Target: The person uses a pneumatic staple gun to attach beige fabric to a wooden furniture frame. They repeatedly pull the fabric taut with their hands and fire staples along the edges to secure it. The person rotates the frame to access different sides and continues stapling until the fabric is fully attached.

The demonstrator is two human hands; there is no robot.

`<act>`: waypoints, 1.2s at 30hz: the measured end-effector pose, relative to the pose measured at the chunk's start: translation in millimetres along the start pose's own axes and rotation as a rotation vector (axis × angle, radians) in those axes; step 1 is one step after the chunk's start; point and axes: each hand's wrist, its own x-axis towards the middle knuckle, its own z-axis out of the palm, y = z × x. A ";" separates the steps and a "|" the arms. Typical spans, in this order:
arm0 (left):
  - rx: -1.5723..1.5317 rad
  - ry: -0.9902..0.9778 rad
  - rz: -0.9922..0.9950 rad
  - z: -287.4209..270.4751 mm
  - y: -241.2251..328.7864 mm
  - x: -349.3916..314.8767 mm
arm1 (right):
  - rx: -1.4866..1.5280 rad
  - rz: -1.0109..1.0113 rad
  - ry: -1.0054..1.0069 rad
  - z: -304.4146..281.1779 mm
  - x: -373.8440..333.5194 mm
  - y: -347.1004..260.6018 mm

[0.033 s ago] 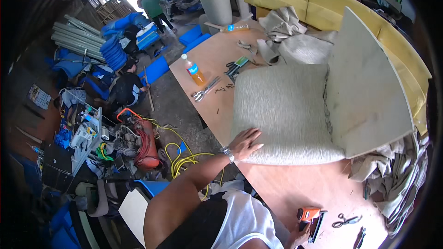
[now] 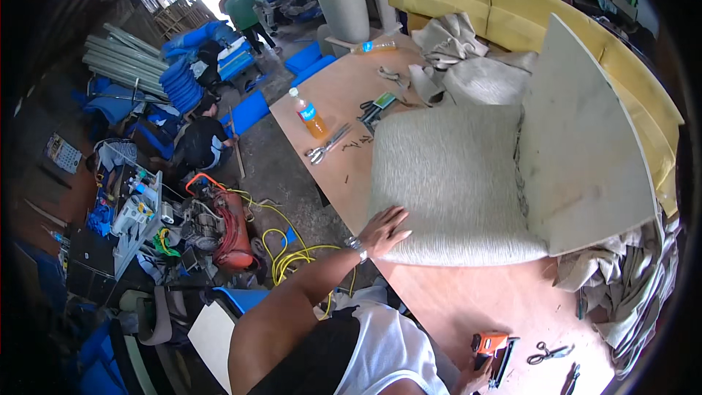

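My left hand (image 2: 384, 232) rests flat with fingers apart on the near left corner of a padded seat (image 2: 446, 175) covered in ribbed pale grey fabric. Along the seat's right side a bare plywood panel (image 2: 596, 146) stands upright, tilted slightly. At the table's near edge my right hand (image 2: 477, 377), partly cut off by the frame and my body, is closed around the handle of an orange and black staple gun (image 2: 494, 344). The staple gun is near the tabletop; whether it touches I cannot tell. Scissors (image 2: 548, 352) and dark-handled pliers (image 2: 572, 379) lie to its right.
Across the plywood tabletop (image 2: 468, 289) are an orange drink bottle (image 2: 311, 115), large shears (image 2: 327, 145), loose dark screws and fabric heaps (image 2: 629, 278). A curved yellow sofa piece (image 2: 504, 4) stands behind. Left on the floor sit a red compressor (image 2: 234, 234) and yellow hose (image 2: 292, 263). People work farther off.
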 end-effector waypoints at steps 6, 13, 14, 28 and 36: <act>-0.027 -0.065 -0.022 -30.4 -53.0 19.7 | 0.036 0.024 0.086 -14.9 14.6 -47.0; 0.050 0.297 -0.120 -70.4 -187.1 197.9 | 0.274 0.027 0.247 -33.7 10.1 -151.5; -0.076 0.274 -0.233 -71.4 -218.2 204.1 | 0.291 -0.004 0.147 -30.3 11.7 -165.8; -0.608 -0.094 -0.744 -50.2 -239.3 227.0 | 0.785 0.294 -0.556 21.9 -35.5 -279.2; -1.334 -0.124 -0.809 -35.6 -170.6 28.5 | 1.570 0.601 -0.450 -3.0 -11.7 -250.0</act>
